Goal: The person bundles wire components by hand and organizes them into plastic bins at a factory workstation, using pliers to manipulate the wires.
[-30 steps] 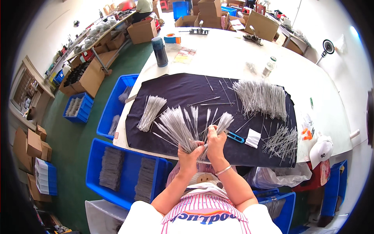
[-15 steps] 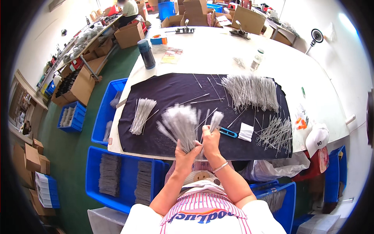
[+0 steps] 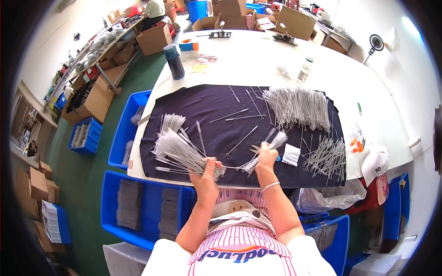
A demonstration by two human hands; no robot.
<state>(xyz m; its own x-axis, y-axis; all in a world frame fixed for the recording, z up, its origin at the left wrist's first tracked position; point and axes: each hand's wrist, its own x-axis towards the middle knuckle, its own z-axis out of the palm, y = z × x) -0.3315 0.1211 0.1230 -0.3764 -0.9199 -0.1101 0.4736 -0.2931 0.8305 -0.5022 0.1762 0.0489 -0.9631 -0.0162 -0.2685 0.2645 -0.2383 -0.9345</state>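
Observation:
My left hand [image 3: 205, 178] is closed round a thick bundle of straw brushes [image 3: 177, 149], thin wire brushes with pale bristles and looped ends. The bristle ends fan out to the left, over a smaller pile of brushes [image 3: 173, 122]. In my right hand [image 3: 265, 162] is a thinner bunch of straw brushes [image 3: 279, 139], bristles pointing up and right, loops toward my left hand. Blue-handled snips [image 3: 278, 158] lie mostly hidden under that hand. To their right is a folded white paper [image 3: 291, 155]. Several single brushes [image 3: 241, 140] are scattered on the dark cloth [image 3: 198, 101].
A large heap of brushes [image 3: 297, 108] lies at the cloth's far right, another pile [image 3: 326, 156] nearer. A dark bottle [image 3: 174, 62], a clear jar [image 3: 305, 69] and a white cap [image 3: 375, 163] stand on the table. Blue bins [image 3: 149, 234] flank me; a person [image 3: 153, 11] sits far left.
My hands have moved apart. The left has tipped its bundle over to the left; the right has shifted right with its bunch, over the snips.

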